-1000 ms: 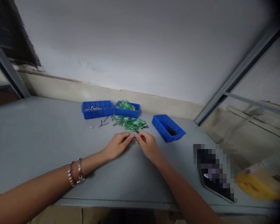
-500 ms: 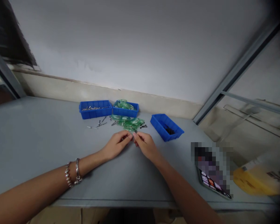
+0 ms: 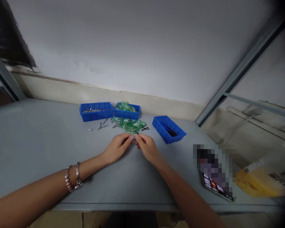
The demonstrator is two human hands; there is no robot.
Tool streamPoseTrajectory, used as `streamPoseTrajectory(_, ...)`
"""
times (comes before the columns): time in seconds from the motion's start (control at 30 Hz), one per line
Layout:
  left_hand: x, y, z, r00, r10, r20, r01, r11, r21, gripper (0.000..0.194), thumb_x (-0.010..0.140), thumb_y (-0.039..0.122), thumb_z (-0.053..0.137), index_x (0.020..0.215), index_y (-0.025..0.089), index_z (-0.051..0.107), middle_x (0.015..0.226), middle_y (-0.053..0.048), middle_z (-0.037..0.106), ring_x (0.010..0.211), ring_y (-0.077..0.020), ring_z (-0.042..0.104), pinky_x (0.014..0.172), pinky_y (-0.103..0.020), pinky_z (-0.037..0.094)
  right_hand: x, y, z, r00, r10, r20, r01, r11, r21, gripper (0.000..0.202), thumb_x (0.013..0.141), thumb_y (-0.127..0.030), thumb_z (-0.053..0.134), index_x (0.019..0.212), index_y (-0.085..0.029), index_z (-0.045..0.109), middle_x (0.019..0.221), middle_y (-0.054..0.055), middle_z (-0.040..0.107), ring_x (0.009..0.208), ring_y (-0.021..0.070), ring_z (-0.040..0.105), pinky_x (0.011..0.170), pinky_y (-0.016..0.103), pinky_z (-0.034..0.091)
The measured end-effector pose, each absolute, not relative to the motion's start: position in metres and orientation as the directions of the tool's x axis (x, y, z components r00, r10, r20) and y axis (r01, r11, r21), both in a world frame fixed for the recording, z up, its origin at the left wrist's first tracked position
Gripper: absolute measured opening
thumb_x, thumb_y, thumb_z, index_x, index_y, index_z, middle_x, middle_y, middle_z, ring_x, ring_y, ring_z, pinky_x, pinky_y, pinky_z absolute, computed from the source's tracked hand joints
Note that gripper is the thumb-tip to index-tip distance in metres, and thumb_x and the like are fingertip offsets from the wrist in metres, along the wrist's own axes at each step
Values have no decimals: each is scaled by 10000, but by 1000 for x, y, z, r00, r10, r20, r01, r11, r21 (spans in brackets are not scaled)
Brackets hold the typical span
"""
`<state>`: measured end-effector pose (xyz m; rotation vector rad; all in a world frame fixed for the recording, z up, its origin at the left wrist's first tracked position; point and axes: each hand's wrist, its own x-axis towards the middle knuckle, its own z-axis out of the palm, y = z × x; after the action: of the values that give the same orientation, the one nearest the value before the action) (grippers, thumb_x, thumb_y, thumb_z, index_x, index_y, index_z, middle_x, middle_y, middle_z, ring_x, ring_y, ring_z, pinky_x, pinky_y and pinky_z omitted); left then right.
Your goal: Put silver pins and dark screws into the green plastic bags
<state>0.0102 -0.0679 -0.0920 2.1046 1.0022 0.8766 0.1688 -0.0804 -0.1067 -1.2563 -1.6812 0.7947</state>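
Note:
Both of my hands meet above the grey table, fingertips pinched close together. My left hand (image 3: pixel 120 144) is closed, thumb against fingers; what it holds is mostly hidden. In my right hand (image 3: pixel 145 144), also closed, a thin dark piece (image 3: pixel 134 139) shows between the fingertips, too small to name surely. Just beyond the hands lie green plastic packets (image 3: pixel 130 125) with small pale parts inside. Beside them are several black screws (image 3: pixel 145 128) on the right and loose silver metal pins (image 3: pixel 102 127) on the left.
At the back stand a blue bin (image 3: pixel 96 115) of silver pins and a blue bin (image 3: pixel 127 114) of green packets. Another blue bin (image 3: pixel 165 129) holds black screws. A phone (image 3: pixel 215 186) and a yellow item (image 3: pixel 254 185) lie right, near the table's edge (image 3: pixel 123 206).
The fingertips have shifted slightly, and a little more of the dark piece shows between them. The whole view has moved a touch; the bins and packets stay put.

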Motion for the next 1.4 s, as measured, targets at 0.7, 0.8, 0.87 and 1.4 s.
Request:
streamPoseTrajectory(0.7,10,-66,-97,479,824,303,367,-501,783,362,907,433,354,741,165,530,663,4,491,667,-152,459,629,-259,368,169,-83,-105,-103,945,310,392,325,-861,356,881,-434,414,606,-211,452,561,-33,433,571,119,424,573,262,319)
streamPoseTrajectory(0.8,10,-66,-96,487,820,301,367,-505,781,350,902,433,364,762,162,535,673,3,497,666,-152,460,630,-262,372,169,-82,-106,-101,940,326,396,339,-853,346,874,-422,419,600,-214,446,556,-31,439,572,122,435,582,264,328)
streamPoseTrajectory(0.87,10,-66,-96,482,825,296,374,-499,782,358,907,440,351,762,162,524,680,1,500,667,-152,463,638,-267,377,168,-82,-106,-96,937,337,401,346,-848,336,868,-423,420,604,-215,444,562,-30,439,575,123,433,581,264,326)
streamPoseTrajectory(1.4,10,-65,-97,473,828,301,360,-494,791,347,894,447,363,744,169,508,672,2,477,679,-154,446,632,-259,369,169,-83,-103,-103,938,330,439,341,-831,343,882,-432,402,624,-211,450,572,-26,449,580,123,427,575,264,330)
